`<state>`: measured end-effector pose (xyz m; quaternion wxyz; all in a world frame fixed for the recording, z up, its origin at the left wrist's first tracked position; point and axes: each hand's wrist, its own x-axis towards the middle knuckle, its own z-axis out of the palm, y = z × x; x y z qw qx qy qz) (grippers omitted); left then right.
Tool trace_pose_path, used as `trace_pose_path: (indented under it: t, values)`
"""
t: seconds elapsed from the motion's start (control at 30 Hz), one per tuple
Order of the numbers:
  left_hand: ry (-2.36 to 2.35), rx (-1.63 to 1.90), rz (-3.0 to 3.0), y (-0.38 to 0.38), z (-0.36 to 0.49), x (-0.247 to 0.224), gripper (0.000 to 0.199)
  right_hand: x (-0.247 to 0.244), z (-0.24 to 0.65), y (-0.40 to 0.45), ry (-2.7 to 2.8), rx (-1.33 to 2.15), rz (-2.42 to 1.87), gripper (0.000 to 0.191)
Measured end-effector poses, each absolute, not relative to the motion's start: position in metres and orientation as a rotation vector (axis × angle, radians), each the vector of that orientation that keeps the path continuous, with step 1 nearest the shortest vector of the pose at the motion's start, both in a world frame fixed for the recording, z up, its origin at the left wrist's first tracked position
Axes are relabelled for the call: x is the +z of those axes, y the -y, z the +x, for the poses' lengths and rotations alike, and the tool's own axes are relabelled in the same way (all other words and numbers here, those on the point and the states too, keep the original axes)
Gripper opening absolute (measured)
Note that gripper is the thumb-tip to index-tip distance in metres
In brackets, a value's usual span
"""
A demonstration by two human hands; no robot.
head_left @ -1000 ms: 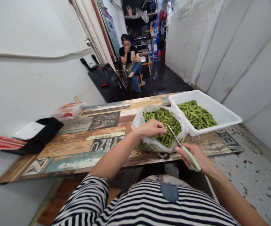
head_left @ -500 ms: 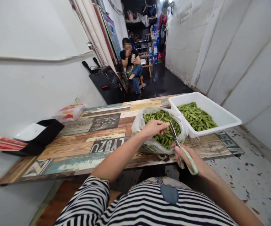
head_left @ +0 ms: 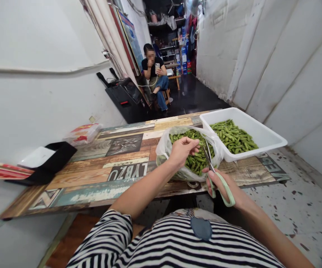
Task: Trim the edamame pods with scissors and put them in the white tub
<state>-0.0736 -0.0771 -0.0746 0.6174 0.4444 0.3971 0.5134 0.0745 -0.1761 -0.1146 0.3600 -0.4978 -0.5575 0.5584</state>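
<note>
Scissors (head_left: 209, 161) have opened wider, gripped by the right hand (head_left: 236, 190); the left hand (head_left: 181, 150) pinches its fingertips together over pods (head_left: 195, 165) in a bag (head_left: 162, 149).

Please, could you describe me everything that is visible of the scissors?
The scissors have narrow, shiny blades that look metal, and pale green handles that look plastic. The right hand holds them by the handle loops, partly hiding these. The blades are open and point away from the wearer, above the green pods in the clear plastic bag. Their tips are near the left hand; whether they touch anything cannot be told.
</note>
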Motion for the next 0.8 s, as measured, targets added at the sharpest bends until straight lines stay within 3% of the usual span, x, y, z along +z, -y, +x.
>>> trace_pose_path:
  t: [0.43,0.57,0.8]
  values:
    - [-0.986,1.245,1.01,0.093,-0.061,-0.084,0.032,-0.11,0.066,0.17,1.52,1.329,-1.312,0.047]
    - [-1.008,1.199,0.968,0.094,-0.063,-0.086,0.028,-0.116,0.064,0.171,1.305,1.451,-1.352,0.044]
    - [-0.897,1.27,1.058,0.035,-0.041,-0.041,0.014,-0.122,0.073,0.174,1.068,1.657,-1.239,0.044]
